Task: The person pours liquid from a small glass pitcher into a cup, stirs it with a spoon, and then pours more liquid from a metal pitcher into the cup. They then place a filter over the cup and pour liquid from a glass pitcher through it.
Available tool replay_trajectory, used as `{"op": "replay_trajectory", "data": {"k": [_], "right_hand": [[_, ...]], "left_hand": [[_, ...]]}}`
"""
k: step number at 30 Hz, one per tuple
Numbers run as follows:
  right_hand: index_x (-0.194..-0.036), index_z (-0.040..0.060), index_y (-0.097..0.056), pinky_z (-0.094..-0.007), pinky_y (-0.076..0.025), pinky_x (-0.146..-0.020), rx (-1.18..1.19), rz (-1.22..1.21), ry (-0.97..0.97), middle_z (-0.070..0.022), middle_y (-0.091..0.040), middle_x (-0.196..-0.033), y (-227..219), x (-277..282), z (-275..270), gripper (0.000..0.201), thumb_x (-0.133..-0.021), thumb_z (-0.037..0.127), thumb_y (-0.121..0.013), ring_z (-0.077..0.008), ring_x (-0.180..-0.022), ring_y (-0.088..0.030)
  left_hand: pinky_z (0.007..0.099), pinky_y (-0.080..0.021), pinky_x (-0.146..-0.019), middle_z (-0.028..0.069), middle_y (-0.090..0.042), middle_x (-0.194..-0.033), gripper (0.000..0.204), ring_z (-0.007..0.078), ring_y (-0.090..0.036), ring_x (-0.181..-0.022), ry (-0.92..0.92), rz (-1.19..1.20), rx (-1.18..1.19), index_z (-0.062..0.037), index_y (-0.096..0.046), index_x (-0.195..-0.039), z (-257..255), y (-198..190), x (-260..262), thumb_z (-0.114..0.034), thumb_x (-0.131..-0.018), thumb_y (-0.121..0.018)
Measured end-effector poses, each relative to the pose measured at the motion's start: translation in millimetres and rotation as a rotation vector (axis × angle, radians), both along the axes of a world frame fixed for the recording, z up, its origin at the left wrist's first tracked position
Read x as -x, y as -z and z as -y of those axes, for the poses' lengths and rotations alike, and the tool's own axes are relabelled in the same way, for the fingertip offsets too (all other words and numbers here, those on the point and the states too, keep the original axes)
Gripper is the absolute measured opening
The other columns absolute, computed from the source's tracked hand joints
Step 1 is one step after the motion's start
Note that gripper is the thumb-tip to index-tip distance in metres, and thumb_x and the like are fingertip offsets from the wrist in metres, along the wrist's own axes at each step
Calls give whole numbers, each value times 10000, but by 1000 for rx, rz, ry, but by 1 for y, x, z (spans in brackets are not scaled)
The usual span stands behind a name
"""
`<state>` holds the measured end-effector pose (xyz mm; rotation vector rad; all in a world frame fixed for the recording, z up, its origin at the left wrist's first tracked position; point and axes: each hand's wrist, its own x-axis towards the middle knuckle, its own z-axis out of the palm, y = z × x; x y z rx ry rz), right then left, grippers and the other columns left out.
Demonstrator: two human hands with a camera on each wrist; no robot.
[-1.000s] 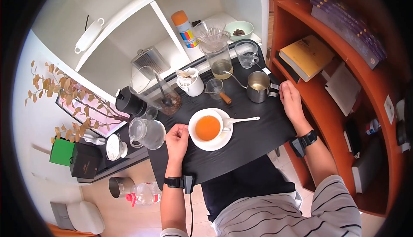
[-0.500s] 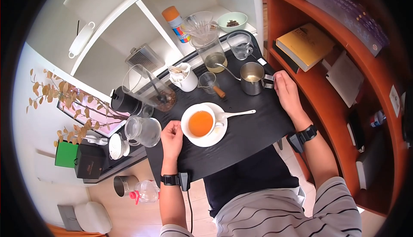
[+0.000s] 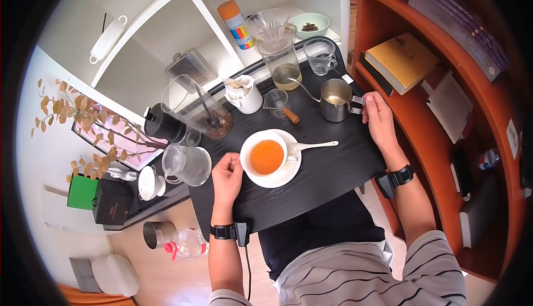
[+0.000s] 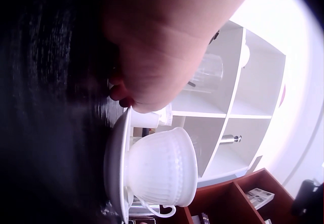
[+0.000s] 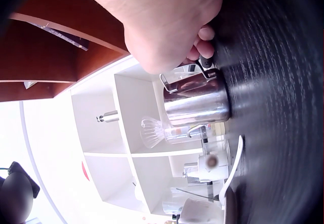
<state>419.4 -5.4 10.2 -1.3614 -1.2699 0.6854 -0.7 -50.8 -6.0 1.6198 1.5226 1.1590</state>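
My left hand [image 3: 226, 177] rests on the black table with loosely curled fingers and holds nothing. Its fingertips lie right at the rim of a white saucer [image 3: 291, 174]. A white teacup [image 4: 161, 167], filled with orange-brown tea [image 3: 266, 157], stands upright on that saucer. Beside the cup a white spoon [image 3: 319, 145] lies with its handle pointing right. At the table's right edge is my right hand [image 3: 380, 122], fingers loosely bent, close beside the handle of a steel gooseneck kettle [image 5: 197, 102]. The kettle stands upright, its thin spout pointing left and back.
Behind the cup stand a small wooden-handled glass jug [image 3: 276, 102], a white container [image 3: 246, 98] and a glass dripper [image 3: 267, 27] on a glass server [image 3: 286, 64]. A glass mug [image 3: 320, 56] is at the back right. On the left are a glass pitcher [image 3: 194, 167] and a tall glass container [image 3: 191, 103].
Both hands keep their places beside the saucer and kettle handle. The head view shifts slightly left, then back right; the things on the table stay in place.
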Motion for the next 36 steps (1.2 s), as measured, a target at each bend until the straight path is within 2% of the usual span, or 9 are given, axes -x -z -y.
{"op": "replay_trajectory", "data": {"k": [9,24,30,36], "right_hand": [[-1036,26,-608,-297,-494,-660,-43,3,-21,-36,-598,-786,-1,1,0,341,-1146,322,-477,-122,-682,-584],[-1117,33,-615,-279,-491,-672,-27,14,-35,-22,-606,-807,1,4,0,307,-1131,327,-530,-107,-709,-590],[-1143,39,-606,-256,-461,-655,36,-14,-67,12,-586,-791,-3,4,3,278,-1121,313,-565,-74,-702,-538],[-1139,30,-605,-232,-410,-637,-40,-13,-66,43,-550,-767,11,2,-3,218,-1076,230,-662,-39,-687,-460]], "left_hand": [[216,-443,-616,-38,-643,-731,124,23,-517,-651,-24,-66,26,12,-729,-1021,4,-11,-5,-102,-1027,-680],[220,-457,-616,-8,-692,-765,109,30,-551,-658,-9,-44,-3,18,-730,-1021,4,-10,-6,-81,-1020,-685],[220,-462,-619,-8,-696,-772,110,33,-554,-660,-7,-31,8,16,-732,-1022,4,-9,-5,-83,-1023,-685],[219,-468,-628,-8,-697,-774,111,34,-561,-666,-12,-62,13,18,-732,-1028,5,-13,-6,-85,-1023,-689]]}}
